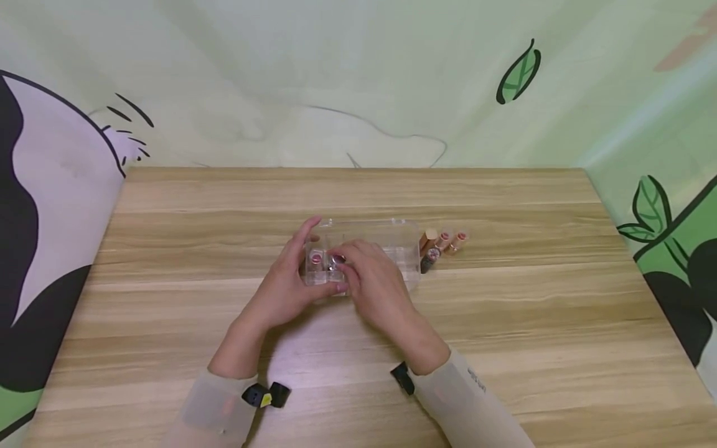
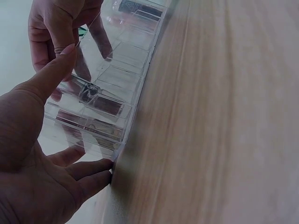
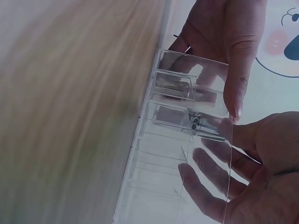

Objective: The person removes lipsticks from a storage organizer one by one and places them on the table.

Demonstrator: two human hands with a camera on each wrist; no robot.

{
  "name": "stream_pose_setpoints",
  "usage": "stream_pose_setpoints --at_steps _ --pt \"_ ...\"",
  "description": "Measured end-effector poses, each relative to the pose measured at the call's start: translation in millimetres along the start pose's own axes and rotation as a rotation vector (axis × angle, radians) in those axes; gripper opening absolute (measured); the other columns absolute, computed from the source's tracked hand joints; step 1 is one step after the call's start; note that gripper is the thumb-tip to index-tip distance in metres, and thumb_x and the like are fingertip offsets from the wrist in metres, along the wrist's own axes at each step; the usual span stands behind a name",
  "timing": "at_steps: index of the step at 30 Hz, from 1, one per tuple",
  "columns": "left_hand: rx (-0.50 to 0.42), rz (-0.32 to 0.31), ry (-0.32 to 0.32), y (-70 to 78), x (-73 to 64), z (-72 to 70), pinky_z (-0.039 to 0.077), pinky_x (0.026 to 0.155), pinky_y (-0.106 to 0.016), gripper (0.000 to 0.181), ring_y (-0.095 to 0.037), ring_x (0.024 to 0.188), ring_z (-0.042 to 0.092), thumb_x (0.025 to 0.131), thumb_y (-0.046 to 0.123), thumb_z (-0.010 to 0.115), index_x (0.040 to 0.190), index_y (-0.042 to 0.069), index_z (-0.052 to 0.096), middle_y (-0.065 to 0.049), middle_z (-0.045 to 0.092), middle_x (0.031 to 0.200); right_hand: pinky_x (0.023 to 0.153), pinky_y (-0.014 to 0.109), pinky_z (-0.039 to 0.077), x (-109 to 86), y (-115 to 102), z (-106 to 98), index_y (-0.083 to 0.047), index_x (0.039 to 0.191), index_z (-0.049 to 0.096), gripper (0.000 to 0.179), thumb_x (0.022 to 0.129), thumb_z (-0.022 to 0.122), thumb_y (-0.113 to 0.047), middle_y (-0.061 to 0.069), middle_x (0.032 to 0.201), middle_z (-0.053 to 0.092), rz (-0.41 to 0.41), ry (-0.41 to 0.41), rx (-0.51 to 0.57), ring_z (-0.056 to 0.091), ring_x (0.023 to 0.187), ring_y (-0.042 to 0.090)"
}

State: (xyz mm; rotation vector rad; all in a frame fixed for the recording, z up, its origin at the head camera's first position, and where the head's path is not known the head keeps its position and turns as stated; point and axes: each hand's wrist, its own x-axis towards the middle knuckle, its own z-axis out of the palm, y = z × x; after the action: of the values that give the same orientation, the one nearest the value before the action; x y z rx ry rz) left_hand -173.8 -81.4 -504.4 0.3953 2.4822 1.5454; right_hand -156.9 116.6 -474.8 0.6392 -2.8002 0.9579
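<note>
A clear plastic organizer (image 1: 372,230) with several compartments lies on the table. Around its left end my left hand (image 1: 282,280) grips it, thumb along the front and fingers at the far side. One lipstick (image 1: 316,260) stands in the leftmost compartment. In the adjoining compartment, my right hand (image 1: 378,280) pinches a dark lipstick tube (image 3: 196,122) between thumb and fingers. The right wrist view shows the right hand's other fingers through the clear wall. My right hand partly covers the middle compartments in the head view.
Several lipsticks stand close to the organizer's right end, among them a dark one (image 1: 430,260) and a rose-gold one (image 1: 459,241). Under everything is a wood-grain table (image 1: 521,311). A painted wall (image 1: 358,81) rises behind its far edge.
</note>
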Motion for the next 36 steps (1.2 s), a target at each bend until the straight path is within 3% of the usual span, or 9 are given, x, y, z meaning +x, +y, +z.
stream_pose_setpoints --at_steps 17,36 --pt "0.007 -0.008 0.002 -0.1 0.3 0.4 0.04 0.117 -0.065 0.121 -0.041 0.144 0.051 0.079 0.034 0.098 0.166 0.055 0.016 -0.012 0.045 0.16 0.104 0.044 0.056 1.0 -7 -18 -0.008 0.133 0.07 0.029 0.105 0.068 -0.01 0.008 0.127 0.072 0.026 0.066 0.049 0.069 0.118 0.026" --pt "0.008 -0.016 0.001 -0.2 1.0 1.0 0.037 0.12 -0.066 0.121 -0.042 0.149 0.044 0.078 0.04 0.098 0.165 0.056 0.016 -0.011 0.044 0.159 0.092 0.043 0.059 0.9 -6 -40 -0.008 0.133 0.072 0.029 0.105 0.068 -0.013 0.009 0.126 0.072 0.052 0.108 0.104 0.071 0.111 0.027"
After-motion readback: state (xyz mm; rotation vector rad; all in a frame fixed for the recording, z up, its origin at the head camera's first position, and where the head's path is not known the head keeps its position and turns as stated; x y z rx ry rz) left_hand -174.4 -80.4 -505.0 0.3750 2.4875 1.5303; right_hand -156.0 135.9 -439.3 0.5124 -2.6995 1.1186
